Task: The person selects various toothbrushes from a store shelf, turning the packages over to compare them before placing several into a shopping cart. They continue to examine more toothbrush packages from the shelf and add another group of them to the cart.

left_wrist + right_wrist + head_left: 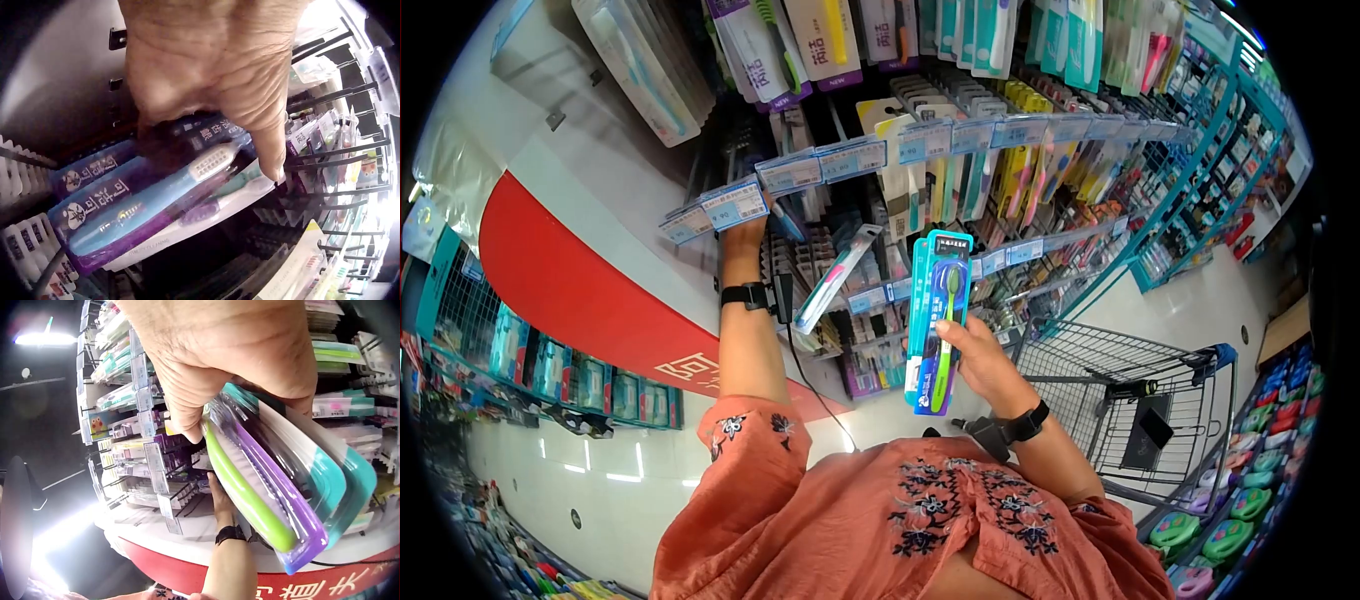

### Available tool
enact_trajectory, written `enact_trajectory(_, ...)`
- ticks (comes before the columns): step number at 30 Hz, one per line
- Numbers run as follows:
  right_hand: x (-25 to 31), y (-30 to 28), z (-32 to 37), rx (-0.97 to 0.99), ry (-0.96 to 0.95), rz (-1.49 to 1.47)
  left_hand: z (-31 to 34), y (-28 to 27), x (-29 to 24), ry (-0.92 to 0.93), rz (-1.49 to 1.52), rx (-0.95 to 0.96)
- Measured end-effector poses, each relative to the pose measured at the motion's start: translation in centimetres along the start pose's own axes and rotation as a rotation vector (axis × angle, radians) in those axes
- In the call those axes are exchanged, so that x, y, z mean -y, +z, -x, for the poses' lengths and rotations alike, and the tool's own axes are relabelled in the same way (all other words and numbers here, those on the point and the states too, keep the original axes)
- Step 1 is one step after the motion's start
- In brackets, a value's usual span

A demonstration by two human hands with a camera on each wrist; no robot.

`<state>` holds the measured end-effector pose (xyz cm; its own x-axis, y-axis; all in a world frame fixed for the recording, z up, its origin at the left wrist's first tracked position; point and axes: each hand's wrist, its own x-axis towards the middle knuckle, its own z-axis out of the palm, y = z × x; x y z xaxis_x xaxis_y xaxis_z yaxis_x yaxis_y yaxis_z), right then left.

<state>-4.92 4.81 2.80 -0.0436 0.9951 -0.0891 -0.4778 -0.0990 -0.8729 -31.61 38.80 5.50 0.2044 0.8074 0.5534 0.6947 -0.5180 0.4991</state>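
My right hand (988, 368) grips several toothbrush packs in front of my body, thumb across the front one. That front toothbrush pack (940, 345) has a green-handled brush on purple and blue card; teal-edged packs (319, 459) lie behind it. My left hand (212, 62) reaches in among the rack hooks, partly hidden by price tags in the head view. Between its thumb and fingers it holds a few toothbrush packs (125, 215), the blue-handled brush in front and a white and purple one beside the thumb; the other fingertips are hidden.
Price tags (855, 157) line the curved hook rack of hanging toothbrushes. A pack with a pink brush (837, 278) sticks out slantwise below the left hand. A wire shopping cart (1120, 400) stands at the right, a red shelf panel (590, 290) at the left.
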Motion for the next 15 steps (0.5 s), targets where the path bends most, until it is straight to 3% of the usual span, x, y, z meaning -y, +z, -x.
enact_trajectory(3, 0.1, -0.2, -0.1, 0.002, 0.006, 0.000, 1.7, 0.0, -0.7, 0.058, 0.465, -0.041)
enact_trajectory(5, 0.4, -0.1, -0.1, 0.017, 0.008, -0.003, 3.6, -1.5, -4.1, -0.128, 0.738, -0.008)
enact_trajectory(11, 0.2, -0.1, -0.3, 0.025, 0.006, -0.008, 6.3, -0.5, -3.6, -0.270, 1.505, -0.359)
enact_trajectory(13, 0.0, -0.2, -0.5, 0.038, 0.004, -0.001, 5.5, -0.4, -3.3, -0.344, 1.476, -0.404)
enact_trajectory(15, 0.0, -0.1, -0.4, 0.034, 0.008, 0.002, 3.2, 0.0, -3.3, -0.480, 1.239, -0.419)
